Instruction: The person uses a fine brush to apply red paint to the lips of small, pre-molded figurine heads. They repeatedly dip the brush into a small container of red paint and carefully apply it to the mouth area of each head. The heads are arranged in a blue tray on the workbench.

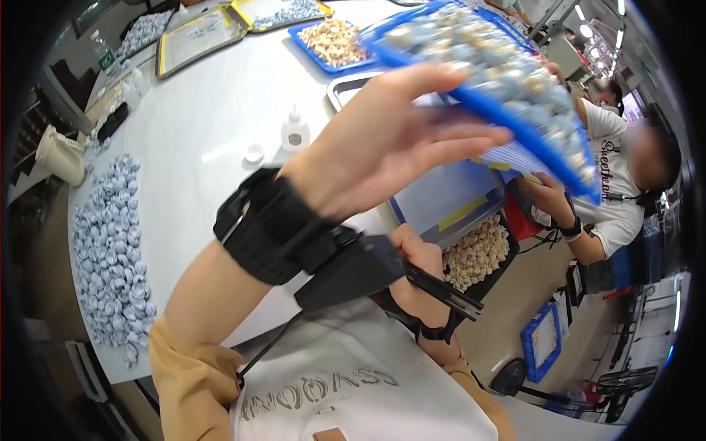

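Left hand [397, 140] lifted over the white table [220, 110], fingers [471, 140] spread flat under a tilted blue tray [515, 125] full of small grey-white parts. Right hand [415, 275] low by a black tray [500, 268] of beige pieces, fingers curled; can't tell what they hold.

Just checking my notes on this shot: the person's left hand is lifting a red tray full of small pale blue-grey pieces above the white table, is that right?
Not quite: the tray is blue, not red. The head view shows the left hand lifting it, tilted, full of small pale blue-grey pieces, above the white table.
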A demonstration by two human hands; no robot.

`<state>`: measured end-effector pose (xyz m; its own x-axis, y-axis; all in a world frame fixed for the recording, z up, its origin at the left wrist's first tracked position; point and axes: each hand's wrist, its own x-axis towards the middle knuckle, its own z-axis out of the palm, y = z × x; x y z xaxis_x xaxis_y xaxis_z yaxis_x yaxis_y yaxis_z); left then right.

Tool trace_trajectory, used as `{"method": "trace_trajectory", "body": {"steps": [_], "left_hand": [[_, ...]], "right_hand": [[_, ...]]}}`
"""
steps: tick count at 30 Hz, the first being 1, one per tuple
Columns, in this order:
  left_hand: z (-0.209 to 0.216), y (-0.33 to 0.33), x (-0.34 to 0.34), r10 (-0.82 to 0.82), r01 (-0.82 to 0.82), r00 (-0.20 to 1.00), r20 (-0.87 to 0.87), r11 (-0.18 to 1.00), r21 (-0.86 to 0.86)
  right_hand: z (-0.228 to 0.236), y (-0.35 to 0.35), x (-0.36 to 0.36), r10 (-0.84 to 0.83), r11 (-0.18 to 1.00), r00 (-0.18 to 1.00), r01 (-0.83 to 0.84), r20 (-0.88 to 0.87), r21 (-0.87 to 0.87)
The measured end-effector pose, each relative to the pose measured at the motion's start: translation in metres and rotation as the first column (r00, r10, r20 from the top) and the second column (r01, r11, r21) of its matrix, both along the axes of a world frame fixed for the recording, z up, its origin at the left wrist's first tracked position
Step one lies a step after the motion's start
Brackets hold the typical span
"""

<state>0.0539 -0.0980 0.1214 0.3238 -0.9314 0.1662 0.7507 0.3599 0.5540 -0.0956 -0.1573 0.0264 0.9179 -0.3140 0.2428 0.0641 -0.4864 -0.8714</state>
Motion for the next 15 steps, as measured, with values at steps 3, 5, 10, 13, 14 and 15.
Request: {"method": "trace_trajectory", "body": {"steps": [3,5,10,13,14,15], "left_hand": [[0.007,0.005,0.001,0.029,-0.013,0.96,0.277,0.998,-0.059],[0.001,0.039,0.005,0.092,-0.113,0.862,0.499,0.994,0.012],[-0.024,0.126,-0.022,-0.041,-0.47,0.592,0.805,0.794,0.385],[-0.065,0.132,-0.04,-0.221,-0.692,0.346,0.912,0.597,0.407],[-0.08,0.129,-0.045,-0.122,-0.732,0.295,0.948,0.609,0.307],[-0.092,0.126,-0.051,-0.057,-0.765,0.277,0.959,0.591,0.256]], "right_hand": [[-0.004,-0.001,0.003,0.019,0.999,0.996,-0.015,0.085,-0.044],[-0.007,0.0,0.004,0.015,0.998,0.999,-0.017,0.041,0.06],[-0.004,0.002,0.008,-0.019,0.996,1.0,0.019,-0.008,0.09],[0.001,0.005,0.011,-0.035,0.999,0.998,0.037,-0.049,0.037],[0.001,0.006,0.013,-0.041,0.999,0.998,0.042,-0.039,0.029],[0.002,0.007,0.014,-0.042,0.999,0.998,0.043,-0.039,0.02]]}}
